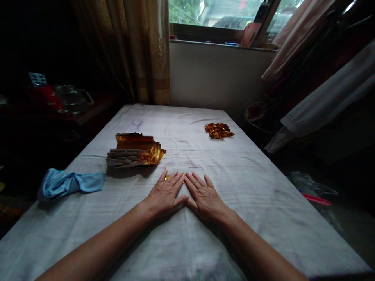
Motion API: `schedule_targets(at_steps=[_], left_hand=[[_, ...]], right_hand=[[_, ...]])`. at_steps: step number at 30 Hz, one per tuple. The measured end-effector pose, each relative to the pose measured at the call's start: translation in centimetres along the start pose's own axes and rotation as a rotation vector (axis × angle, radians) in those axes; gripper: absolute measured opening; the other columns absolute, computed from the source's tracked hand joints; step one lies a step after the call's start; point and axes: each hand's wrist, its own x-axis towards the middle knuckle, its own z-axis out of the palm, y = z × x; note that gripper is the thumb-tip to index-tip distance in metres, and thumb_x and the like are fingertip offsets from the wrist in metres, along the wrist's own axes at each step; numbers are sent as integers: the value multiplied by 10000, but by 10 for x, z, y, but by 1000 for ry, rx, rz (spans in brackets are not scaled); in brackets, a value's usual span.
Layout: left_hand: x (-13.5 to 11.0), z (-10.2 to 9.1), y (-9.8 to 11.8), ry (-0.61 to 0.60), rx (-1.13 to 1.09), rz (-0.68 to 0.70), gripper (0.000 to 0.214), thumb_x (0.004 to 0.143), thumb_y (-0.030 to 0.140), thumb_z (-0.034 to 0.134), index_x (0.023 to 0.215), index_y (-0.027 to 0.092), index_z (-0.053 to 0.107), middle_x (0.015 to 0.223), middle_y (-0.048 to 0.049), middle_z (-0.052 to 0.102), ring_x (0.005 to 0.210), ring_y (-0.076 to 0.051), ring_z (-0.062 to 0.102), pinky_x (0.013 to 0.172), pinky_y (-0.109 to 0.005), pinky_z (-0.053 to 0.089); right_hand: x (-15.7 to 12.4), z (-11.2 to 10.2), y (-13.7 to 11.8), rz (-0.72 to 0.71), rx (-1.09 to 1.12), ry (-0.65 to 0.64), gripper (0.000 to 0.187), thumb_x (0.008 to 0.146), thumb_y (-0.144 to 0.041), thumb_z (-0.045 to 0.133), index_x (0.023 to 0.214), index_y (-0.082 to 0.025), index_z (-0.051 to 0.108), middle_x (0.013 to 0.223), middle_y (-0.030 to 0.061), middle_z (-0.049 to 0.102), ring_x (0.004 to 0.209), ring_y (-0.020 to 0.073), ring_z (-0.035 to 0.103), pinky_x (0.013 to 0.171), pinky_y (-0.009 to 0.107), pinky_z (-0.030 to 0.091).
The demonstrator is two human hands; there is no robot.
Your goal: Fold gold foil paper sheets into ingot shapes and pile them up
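My left hand (166,193) and my right hand (204,195) lie flat side by side on the white cloth-covered table (249,187), fingers stretched forward and thumbs touching. Both press on a small gold foil sheet (175,177), of which only slivers show at the fingertips. A stack of gold foil sheets (135,150) lies just beyond my left hand. A small pile of folded gold pieces (219,130) sits farther off to the right.
A blue cloth (69,182) lies at the table's left edge. A glass jug (72,98) stands on a dark side table to the left. Curtains and a window sill with small items are behind; hanging fabric crowds the right side.
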Motion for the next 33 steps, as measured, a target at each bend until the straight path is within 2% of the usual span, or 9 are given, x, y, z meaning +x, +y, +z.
schedule_targets(at_steps=[3, 9, 17, 21, 25, 29, 33], left_hand=[[-10, 3, -11, -33, 15, 8, 752, 987, 664, 242, 1539, 163, 340, 1574, -134, 383, 1470, -266, 333, 1219, -491, 118], [-41, -4, -34, -38, 57, 15, 731, 971, 668, 312, 1552, 225, 320, 1574, -109, 389, 1456, -255, 363, 1221, -452, 101], [-45, -9, -34, -39, 48, -2, 723, 963, 664, 356, 1527, 210, 375, 1564, -112, 402, 1446, -274, 378, 1222, -485, 81], [-44, -9, -33, -27, 54, -10, 683, 962, 619, 419, 1508, 209, 400, 1551, -102, 430, 1432, -287, 395, 1214, -499, 114], [-37, -9, -29, 91, 62, -27, 575, 962, 576, 469, 1389, 196, 532, 1451, -93, 561, 1367, -294, 466, 1209, -508, 137], [-23, -11, -17, 222, 115, -33, 419, 958, 521, 526, 1171, 181, 649, 1203, -94, 691, 1249, -286, 547, 1206, -497, 165], [-13, -12, -7, 236, 177, -44, 402, 928, 505, 589, 1221, 235, 638, 1101, -85, 679, 1160, -304, 576, 1167, -542, 215]], right_hand=[[0, 0, 0, 3, -6, 9, 664, 993, -532, 418, 1560, -210, 288, 1618, 93, 267, 1507, 268, 227, 1215, 565, 152], [0, -4, -4, 27, 20, -12, 665, 991, -537, 410, 1547, -181, 329, 1623, 98, 254, 1512, 267, 212, 1218, 553, 131], [0, -6, -5, 31, -1, -20, 663, 992, -540, 408, 1545, -184, 333, 1623, 96, 252, 1509, 272, 222, 1214, 552, 149], [-1, -4, -4, 31, -19, 0, 639, 998, -523, 404, 1541, -193, 345, 1614, 100, 287, 1503, 278, 237, 1207, 552, 159], [-3, 0, 0, 19, -27, 64, 576, 995, -463, 438, 1501, -189, 422, 1595, 127, 337, 1481, 302, 287, 1183, 564, 206], [2, 2, 11, 66, -2, 199, 430, 962, -335, 509, 1360, -192, 589, 1521, 151, 463, 1416, 333, 400, 1126, 566, 311], [20, -6, 24, 115, 103, 340, 387, 932, -226, 516, 1297, -184, 639, 1437, 138, 562, 1304, 274, 533, 1090, 451, 400]])
